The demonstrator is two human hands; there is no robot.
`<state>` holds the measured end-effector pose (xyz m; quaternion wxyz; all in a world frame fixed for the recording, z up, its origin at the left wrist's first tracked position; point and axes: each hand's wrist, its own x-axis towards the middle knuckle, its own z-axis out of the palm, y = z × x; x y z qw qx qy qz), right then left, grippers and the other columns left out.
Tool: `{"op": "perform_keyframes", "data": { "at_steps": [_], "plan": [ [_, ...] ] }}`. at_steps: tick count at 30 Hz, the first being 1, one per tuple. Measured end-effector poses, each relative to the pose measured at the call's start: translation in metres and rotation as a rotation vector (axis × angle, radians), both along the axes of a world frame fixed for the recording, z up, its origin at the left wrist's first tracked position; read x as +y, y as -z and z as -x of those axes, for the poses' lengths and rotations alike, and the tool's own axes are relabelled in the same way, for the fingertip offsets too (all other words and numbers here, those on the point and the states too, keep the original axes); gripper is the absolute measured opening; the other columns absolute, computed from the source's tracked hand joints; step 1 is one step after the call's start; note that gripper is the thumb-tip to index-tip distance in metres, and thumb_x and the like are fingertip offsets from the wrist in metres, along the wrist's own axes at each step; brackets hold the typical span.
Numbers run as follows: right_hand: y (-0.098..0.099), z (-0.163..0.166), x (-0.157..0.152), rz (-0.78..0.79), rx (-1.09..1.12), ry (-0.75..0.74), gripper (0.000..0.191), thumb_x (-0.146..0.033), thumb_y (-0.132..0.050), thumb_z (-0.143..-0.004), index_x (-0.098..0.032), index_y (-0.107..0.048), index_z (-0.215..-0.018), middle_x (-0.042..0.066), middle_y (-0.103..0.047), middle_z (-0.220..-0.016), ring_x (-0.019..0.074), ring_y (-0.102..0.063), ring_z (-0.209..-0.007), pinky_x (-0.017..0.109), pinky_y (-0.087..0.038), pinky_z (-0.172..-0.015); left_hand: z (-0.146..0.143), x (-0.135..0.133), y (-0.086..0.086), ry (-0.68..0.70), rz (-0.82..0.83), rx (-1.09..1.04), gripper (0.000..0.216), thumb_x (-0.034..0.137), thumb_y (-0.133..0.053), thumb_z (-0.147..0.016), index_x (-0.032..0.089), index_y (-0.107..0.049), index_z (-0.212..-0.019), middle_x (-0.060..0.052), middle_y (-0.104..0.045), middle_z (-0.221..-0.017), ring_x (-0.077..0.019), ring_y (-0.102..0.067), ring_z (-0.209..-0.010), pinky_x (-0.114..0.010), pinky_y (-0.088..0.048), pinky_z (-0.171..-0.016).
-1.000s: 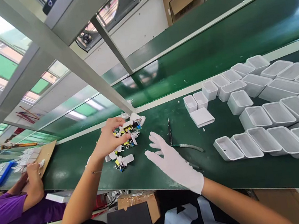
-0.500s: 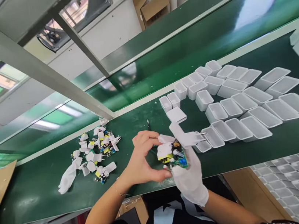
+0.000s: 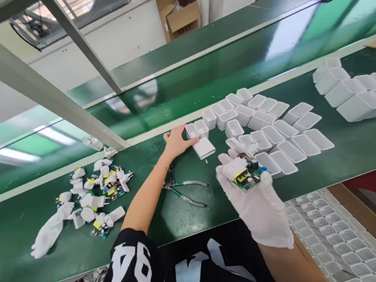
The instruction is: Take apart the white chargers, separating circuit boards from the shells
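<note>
My bare left hand (image 3: 176,142) reaches to the near-left end of a group of open white plastic cases, its thumb and fingers around the end case (image 3: 192,131). A flat-topped white case (image 3: 204,148) lies just in front of it. My right hand (image 3: 255,201), in a white glove, holds a green circuit board (image 3: 246,182) with a yellow transformer, dark capacitors and a white plug piece with metal pins. Pliers (image 3: 184,190) with green and grey handles lie open beside my left forearm.
A pile of circuit boards with white plug parts (image 3: 109,180) is on the left, beside a white glove (image 3: 49,233). More white cases (image 3: 359,93) stand at the right. A grey post (image 3: 43,86) rises behind the table. Below the right edge sits a box of packed white cases (image 3: 340,231).
My left hand has left the circuit board and moved to the end white case. My right hand keeps the board. The view has shifted right, and the pliers have come into fuller view.
</note>
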<state>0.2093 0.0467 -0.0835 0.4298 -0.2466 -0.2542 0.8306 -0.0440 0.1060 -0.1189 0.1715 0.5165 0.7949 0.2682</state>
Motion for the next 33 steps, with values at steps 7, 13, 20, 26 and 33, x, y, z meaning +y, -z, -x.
{"op": "perform_keyframes", "data": {
  "at_steps": [7, 13, 20, 26, 33],
  "plan": [
    [0.002, -0.001, 0.009, -0.005, 0.097, -0.198, 0.05, -0.049, -0.081, -0.084, -0.034, -0.07, -0.131, 0.004, -0.069, -0.138, 0.025, -0.07, -0.124, 0.044, -0.056, -0.11, -0.006, -0.08, -0.034, 0.16, -0.175, -0.026, 0.06, 0.034, -0.076, -0.079, 0.021, -0.055, -0.134, -0.01, -0.061, -0.137, -0.0277, -0.059, -0.125, -0.041, -0.046, -0.111],
    [-0.007, 0.004, 0.012, -0.125, 0.077, -0.225, 0.05, -0.045, -0.09, -0.074, -0.034, -0.074, -0.12, 0.003, -0.076, -0.121, 0.0247, -0.071, -0.121, 0.047, -0.049, -0.117, -0.016, -0.134, -0.056, 0.347, -0.361, 0.11, 0.063, 0.034, -0.072, -0.087, 0.024, -0.049, -0.145, -0.013, -0.058, -0.134, -0.029, -0.058, -0.124, -0.045, -0.047, -0.108],
    [-0.005, 0.001, 0.01, -0.196, -0.021, -0.154, 0.055, -0.043, -0.094, -0.067, -0.035, -0.073, -0.117, 0.003, -0.073, -0.119, 0.0225, -0.071, -0.118, 0.038, -0.059, -0.108, -0.022, -0.145, -0.055, 0.338, -0.311, 0.136, 0.064, 0.039, -0.07, -0.088, 0.024, -0.049, -0.147, -0.012, -0.062, -0.133, -0.0314, -0.058, -0.124, -0.048, -0.042, -0.108],
    [-0.017, -0.034, 0.018, -0.273, -0.116, 0.223, 0.052, -0.046, -0.092, -0.068, -0.033, -0.073, -0.116, -0.002, -0.071, -0.117, 0.0158, -0.07, -0.111, 0.024, -0.065, -0.091, 0.015, -0.071, -0.008, 0.012, -0.306, -0.338, 0.062, 0.035, -0.075, -0.075, 0.021, -0.053, -0.131, -0.012, -0.061, -0.14, -0.031, -0.059, -0.129, -0.048, -0.045, -0.113],
    [-0.021, -0.074, 0.027, -0.303, -0.123, 0.421, 0.053, -0.043, -0.092, -0.07, -0.028, -0.073, -0.117, -0.004, -0.076, -0.117, 0.0137, -0.071, -0.115, 0.02, -0.063, -0.094, 0.014, 0.023, 0.037, 0.034, -0.287, -0.375, 0.067, 0.025, -0.074, -0.072, 0.015, -0.05, -0.134, -0.016, -0.063, -0.134, -0.0333, -0.061, -0.129, -0.052, -0.046, -0.113]
  ]
}}
